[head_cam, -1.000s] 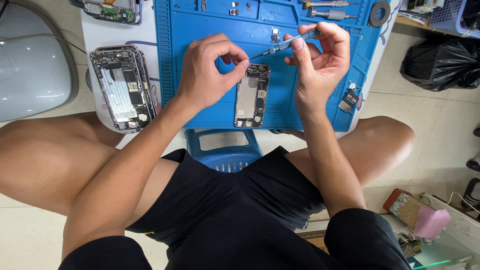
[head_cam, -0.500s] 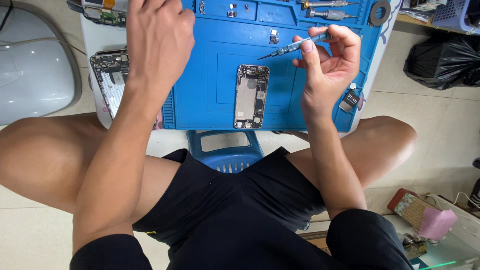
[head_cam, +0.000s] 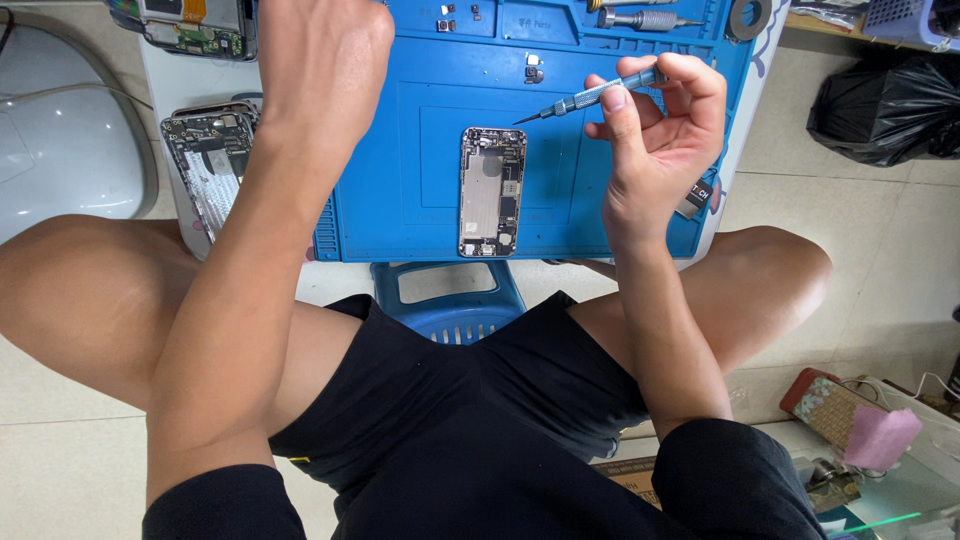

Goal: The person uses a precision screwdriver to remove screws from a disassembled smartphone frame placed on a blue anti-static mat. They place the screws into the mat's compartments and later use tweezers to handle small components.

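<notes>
Blue mat, opened phone shell, screwdriver in our grip

We judge the work midway: the phone shell [head_cam: 492,191] lies open on the blue mat [head_cam: 400,210], inner parts showing and screws apparently left. Our right hand [head_cam: 655,130] pinches the screwdriver [head_cam: 590,95], tip just above the shell, apart from it. Our left hand [head_cam: 320,60] reaches over the tabletop's far edge, fingers hidden, so we cannot tell its state.

Off the blue mat's [head_cam: 400,215] left edge we spot a second opened phone [head_cam: 208,165], a circuit board [head_cam: 195,28] beyond it, a white dome [head_cam: 60,130] farther left. Right of the table, a black bag [head_cam: 880,105] sits on the floor.
</notes>
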